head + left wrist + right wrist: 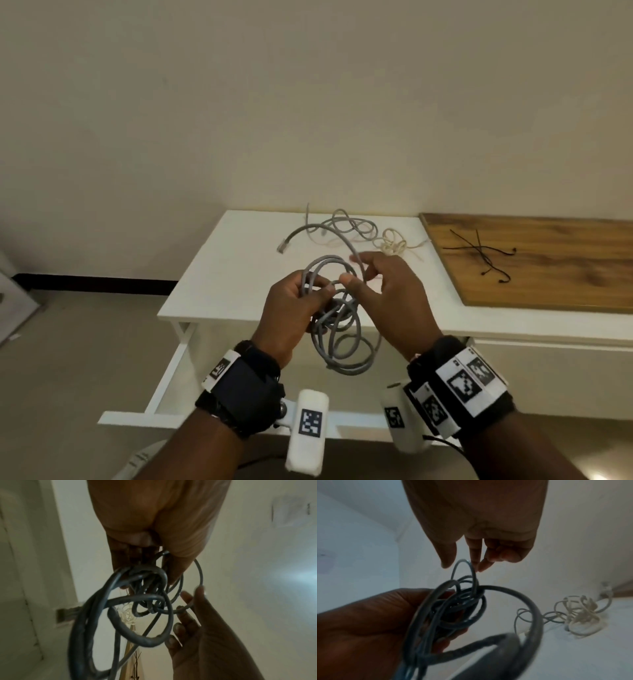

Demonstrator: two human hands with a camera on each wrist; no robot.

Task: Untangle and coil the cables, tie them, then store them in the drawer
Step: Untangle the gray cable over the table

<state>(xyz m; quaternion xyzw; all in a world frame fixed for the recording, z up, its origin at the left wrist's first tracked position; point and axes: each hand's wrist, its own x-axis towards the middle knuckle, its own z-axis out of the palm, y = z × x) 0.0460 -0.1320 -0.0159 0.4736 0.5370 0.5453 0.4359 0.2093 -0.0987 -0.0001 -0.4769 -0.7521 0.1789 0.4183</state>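
Note:
A grey network cable (346, 346) hangs in loose, tangled loops in front of the white table (236, 270). My left hand (317, 291) grips the top of the bundle (120, 630) in its fist. Just right of it, my right hand (359, 274) pinches one strand between thumb and curled fingers; its fingertips (481, 565) sit at the top of a loop (464, 566). The cable's free end, with a clear plug (281, 248), trails onto the table. A cream cable (394, 244) lies knotted behind it. The white drawer (168, 380) stands pulled out below my hands.
Thin black ties (479, 255) lie crossed on a wooden board (548, 284) at the right of the white top. A beige wall runs directly behind the table. Beige floor lies to the left of the drawer.

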